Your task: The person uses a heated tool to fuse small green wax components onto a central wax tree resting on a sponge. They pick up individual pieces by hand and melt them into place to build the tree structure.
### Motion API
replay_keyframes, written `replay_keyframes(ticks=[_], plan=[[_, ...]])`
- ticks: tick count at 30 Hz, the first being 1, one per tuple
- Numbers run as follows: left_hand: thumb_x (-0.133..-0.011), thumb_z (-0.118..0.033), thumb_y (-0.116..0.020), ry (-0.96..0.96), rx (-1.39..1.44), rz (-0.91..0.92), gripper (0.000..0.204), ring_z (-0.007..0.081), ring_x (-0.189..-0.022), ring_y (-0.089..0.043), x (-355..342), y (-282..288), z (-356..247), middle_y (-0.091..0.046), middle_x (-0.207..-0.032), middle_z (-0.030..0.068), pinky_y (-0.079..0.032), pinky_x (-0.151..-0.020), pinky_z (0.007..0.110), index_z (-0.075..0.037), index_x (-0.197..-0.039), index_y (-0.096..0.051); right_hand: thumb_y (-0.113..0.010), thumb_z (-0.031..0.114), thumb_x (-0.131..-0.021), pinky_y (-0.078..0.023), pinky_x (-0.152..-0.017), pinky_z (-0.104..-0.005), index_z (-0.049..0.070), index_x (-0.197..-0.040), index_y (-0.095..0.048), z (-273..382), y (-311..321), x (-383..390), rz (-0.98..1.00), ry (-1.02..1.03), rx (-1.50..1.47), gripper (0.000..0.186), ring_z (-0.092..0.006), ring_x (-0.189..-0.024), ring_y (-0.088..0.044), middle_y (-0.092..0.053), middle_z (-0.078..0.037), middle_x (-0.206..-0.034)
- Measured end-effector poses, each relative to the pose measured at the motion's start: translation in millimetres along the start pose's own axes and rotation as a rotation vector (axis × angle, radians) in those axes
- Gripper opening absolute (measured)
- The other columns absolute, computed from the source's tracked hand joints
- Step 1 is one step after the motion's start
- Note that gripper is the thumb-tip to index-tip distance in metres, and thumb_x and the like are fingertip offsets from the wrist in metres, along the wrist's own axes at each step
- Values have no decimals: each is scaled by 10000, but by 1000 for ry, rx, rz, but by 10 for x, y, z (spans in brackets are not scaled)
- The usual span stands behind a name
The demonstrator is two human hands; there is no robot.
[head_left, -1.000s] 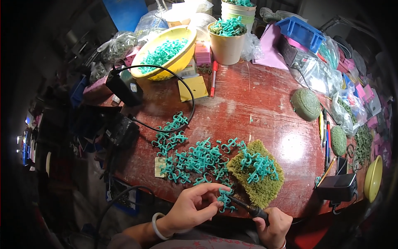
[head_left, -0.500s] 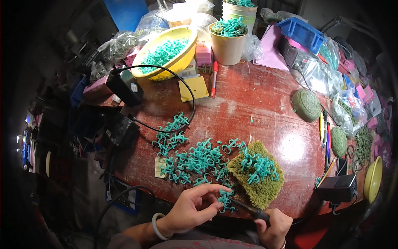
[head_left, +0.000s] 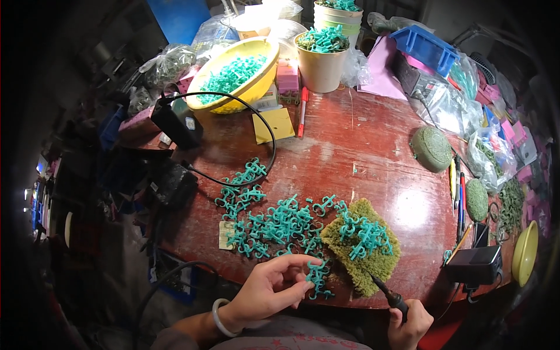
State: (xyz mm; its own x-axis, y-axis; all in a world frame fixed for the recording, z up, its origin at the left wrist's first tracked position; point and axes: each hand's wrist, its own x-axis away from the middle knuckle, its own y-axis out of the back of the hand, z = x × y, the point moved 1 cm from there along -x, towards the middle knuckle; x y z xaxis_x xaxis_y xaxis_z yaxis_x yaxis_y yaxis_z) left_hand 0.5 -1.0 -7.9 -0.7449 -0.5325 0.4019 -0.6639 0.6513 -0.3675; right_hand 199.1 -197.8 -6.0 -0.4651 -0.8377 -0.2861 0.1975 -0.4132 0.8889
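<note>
My left hand (head_left: 268,290) pinches a small cluster of teal branched pieces (head_left: 317,275) at the table's front edge. My right hand (head_left: 410,324) grips a black pen-like tool with a thin metal tip (head_left: 392,296), resembling a soldering iron. Its tip is at the lower edge of an olive-green sponge (head_left: 373,268), right of the held cluster; whether it touches is unclear. More teal pieces (head_left: 364,233) lie on the sponge, and a loose pile of them (head_left: 283,219) spreads just beyond my left hand.
Around the worn red table (head_left: 326,146) are a yellow bowl (head_left: 262,70) and a bucket (head_left: 318,70) of teal pieces, a looped black cable with black adapters (head_left: 172,181), pens (head_left: 459,186), green stones (head_left: 430,149), a black box (head_left: 473,262), a small yellow bowl (head_left: 524,252) and plastic bags (head_left: 449,108).
My right hand has drawn the tool away to the right, from the held cluster toward the sponge's lower edge. My left hand has shifted slightly upward, still pinching the cluster.
</note>
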Motion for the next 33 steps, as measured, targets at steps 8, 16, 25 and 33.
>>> replay_keyframes(ticks=[8, 16, 25, 33], plan=[[-888, 11, -595, -19, 76, 0, 460, 55, -677, -523, -22, 33, 43, -564, -817, 6, -445, -599, 188, 10, -1324, -447, -647, 297, -891, -452, -519, -385, 25, -864, -605, 10, -25, -19, -30, 27, 1, 277, -335, -570, -563, -581, -142, -722], [-869, 49, -597, -26, 108, -22, 469, 79, -656, -534, -21, 4, 23, -563, -827, 45, -459, -579, 207, 47, -1315, -451, -638, 294, -897, -459, -528, -384, 25, -868, -608, 9, 1, -31, 12, 14, 16, 272, -330, -583, -574, -584, -141, -724], [-866, 50, -604, -46, 97, -18, 473, 76, -663, -544, -7, 26, 39, -582, -822, 45, -469, -578, 203, 41, -1316, -458, -621, 304, -910, -455, -523, -378, 30, -867, -608, 34, -21, -45, 7, 35, 24, 278, -326, -579, -572, -583, -138, -724], [-871, 39, -610, -23, 46, 10, 489, 47, -741, -519, -8, 0, 20, -552, -833, -1, -454, -638, 188, -5, -1333, -457, -605, 313, -920, -450, -518, -375, 31, -867, -605, 11, 1, -25, -9, 20, -39, 287, -325, -575, -570, -582, -134, -727]])
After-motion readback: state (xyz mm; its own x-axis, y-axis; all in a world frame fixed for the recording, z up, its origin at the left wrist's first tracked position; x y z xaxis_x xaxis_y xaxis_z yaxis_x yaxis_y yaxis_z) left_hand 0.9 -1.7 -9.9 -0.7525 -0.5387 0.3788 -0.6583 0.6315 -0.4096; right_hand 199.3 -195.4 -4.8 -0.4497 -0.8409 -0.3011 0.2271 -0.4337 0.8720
